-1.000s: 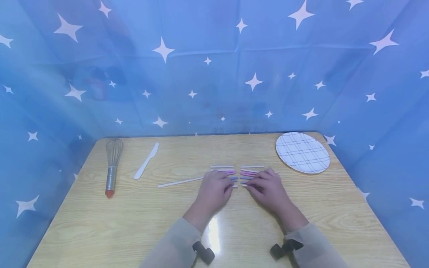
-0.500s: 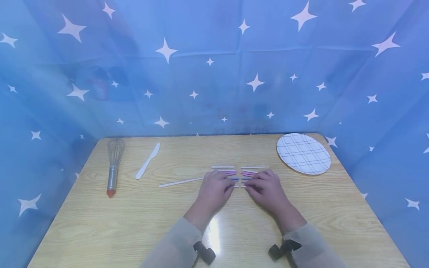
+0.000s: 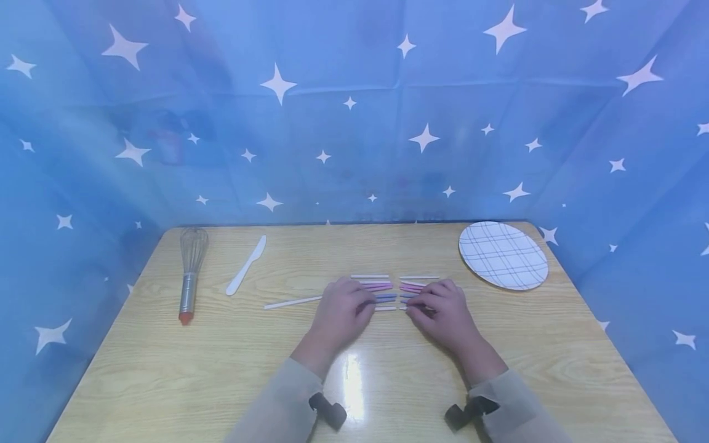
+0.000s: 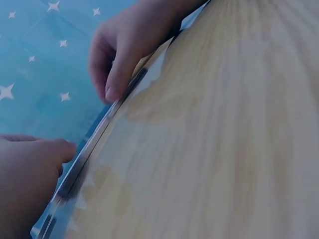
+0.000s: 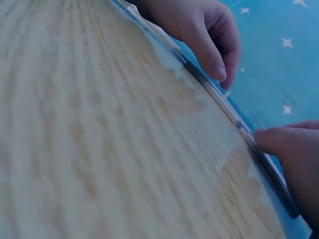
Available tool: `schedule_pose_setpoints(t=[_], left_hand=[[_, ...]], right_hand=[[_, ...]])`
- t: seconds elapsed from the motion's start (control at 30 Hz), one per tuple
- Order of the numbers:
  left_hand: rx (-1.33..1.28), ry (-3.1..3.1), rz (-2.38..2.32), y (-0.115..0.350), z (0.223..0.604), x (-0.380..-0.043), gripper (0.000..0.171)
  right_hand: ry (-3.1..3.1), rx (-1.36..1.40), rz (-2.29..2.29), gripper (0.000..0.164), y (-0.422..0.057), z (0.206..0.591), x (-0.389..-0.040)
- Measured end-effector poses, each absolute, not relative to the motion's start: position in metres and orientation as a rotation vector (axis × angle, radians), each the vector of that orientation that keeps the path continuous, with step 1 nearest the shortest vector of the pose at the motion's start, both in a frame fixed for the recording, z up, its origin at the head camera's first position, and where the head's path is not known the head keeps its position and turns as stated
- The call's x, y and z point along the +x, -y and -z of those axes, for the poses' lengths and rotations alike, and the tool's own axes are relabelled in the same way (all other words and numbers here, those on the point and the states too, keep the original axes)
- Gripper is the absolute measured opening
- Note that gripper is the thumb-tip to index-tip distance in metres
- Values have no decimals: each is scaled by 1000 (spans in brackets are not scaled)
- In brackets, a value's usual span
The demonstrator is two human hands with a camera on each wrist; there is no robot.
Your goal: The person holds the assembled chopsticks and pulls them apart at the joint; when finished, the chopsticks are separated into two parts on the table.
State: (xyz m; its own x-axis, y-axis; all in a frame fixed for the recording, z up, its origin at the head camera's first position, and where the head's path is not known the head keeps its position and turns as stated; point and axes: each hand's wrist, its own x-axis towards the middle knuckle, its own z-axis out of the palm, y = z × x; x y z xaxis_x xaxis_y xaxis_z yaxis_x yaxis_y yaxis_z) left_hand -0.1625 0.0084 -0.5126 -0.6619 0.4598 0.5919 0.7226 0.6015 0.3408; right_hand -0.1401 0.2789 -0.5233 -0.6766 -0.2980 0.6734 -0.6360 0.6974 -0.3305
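Short thin sticks lie in two facing groups near the table's middle, in white, pink and blue. In the head view my left hand (image 3: 341, 311) hovers low over the left group (image 3: 378, 287), fingers loosely bent. The nearest pale stick (image 3: 386, 308) shows its end beyond the left thumb. My right hand (image 3: 441, 307) is by the right group (image 3: 411, 287), pinching the nearest pale stick (image 3: 402, 307) between thumb and finger; most of that stick is hidden. Both wrist views show the sticks edge-on, with the left hand (image 4: 30, 179) and right hand (image 5: 294, 154) beside them.
A long white stick (image 3: 290, 303) extends left from under the left hand. Farther left lie a white plastic knife (image 3: 245, 266) and a whisk (image 3: 188, 277). A checked oval plate (image 3: 503, 255) is at the table's (image 3: 354, 357) back right corner. A blue starry curtain (image 3: 354, 111) surrounds the table.
My left hand has drawn back leftward, away from the nearest stick's end, exposing more of it. The right hand has shifted slightly inward with its stick. The head view has drifted slightly.
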Motion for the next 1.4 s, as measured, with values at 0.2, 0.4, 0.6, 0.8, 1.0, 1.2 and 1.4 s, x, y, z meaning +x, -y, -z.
schedule_pose_setpoints(t=[0.2, 0.4, 0.6, 0.8, 1.0, 1.2, 1.4], left_hand=[[-874, 2327, 851, 23, 516, -168, 9], [-747, 2432, 845, 62, 515, -168, 11], [-645, 2535, 857, 101, 516, -167, 14], [-615, 2583, 861, 131, 520, -164, 23], [-615, 2636, 856, 137, 521, -165, 11], [-581, 2676, 842, 135, 517, -164, 7], [-636, 2686, 856, 118, 512, -158, 6]], right_hand=[[2288, 708, -769, 13, -268, 522, -142], [2266, 724, -777, 9, -249, 521, -146], [2257, 745, -772, 6, -231, 522, -152], [2267, 781, -768, 4, -215, 522, -154], [2295, 781, -777, 4, -202, 517, -153], [2301, 795, -777, 7, -188, 513, -154], [2305, 832, -800, 15, -170, 510, -153]])
